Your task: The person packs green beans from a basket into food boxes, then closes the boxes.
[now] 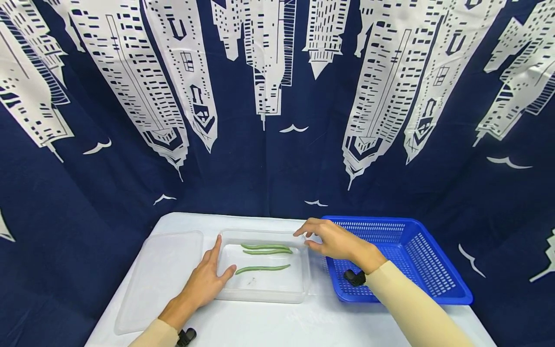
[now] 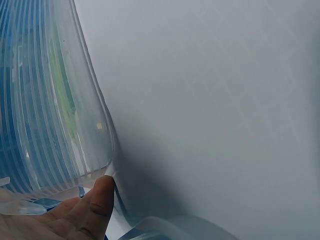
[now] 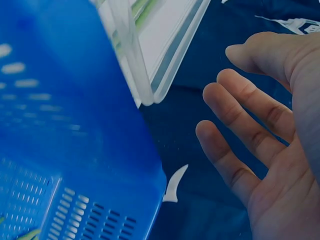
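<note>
Clear plastic formed the container; our left hand lay flat, fingers straight, against its left wall. Three green beans inside ran left to right (roughly parallel), and our right hand, nearer them, hovered with loose fingers over its far right corner.

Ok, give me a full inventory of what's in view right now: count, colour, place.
clear container: 1, transparent, table centre
green beans: 3, green, lying inside the clear container
lid: 1, transparent, flat on the table beside the container
basket: 1, blue, on the container's other side
table: 1, white
backdrop: 1, navy with white skyline print
left hand: 1, flat against the container's near-lid wall
right hand: 1, open above the container's far corner
</note>
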Demonstrator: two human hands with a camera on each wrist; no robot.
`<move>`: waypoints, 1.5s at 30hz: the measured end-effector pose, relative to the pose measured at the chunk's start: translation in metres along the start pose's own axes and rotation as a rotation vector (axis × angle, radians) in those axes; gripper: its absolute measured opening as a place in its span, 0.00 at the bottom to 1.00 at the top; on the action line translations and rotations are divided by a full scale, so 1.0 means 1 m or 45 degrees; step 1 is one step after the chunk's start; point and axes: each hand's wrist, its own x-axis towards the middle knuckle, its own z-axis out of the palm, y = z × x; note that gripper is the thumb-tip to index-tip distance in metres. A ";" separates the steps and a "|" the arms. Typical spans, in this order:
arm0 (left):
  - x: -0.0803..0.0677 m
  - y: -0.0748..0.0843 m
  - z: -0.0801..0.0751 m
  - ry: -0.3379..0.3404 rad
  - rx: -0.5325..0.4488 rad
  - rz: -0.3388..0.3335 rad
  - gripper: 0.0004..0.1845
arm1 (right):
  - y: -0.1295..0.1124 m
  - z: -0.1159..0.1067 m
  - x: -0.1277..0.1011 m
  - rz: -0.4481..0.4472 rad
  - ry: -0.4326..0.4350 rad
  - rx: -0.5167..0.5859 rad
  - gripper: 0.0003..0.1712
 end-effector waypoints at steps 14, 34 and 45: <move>0.000 0.002 0.000 -0.013 0.010 -0.015 0.56 | 0.019 -0.008 -0.027 0.045 0.073 -0.037 0.20; 0.002 0.002 0.000 0.013 0.023 0.005 0.56 | 0.050 -0.023 -0.068 0.202 0.121 -0.023 0.20; 0.000 0.001 0.000 -0.006 0.001 -0.005 0.56 | 0.082 -0.024 -0.093 0.315 0.012 -0.033 0.23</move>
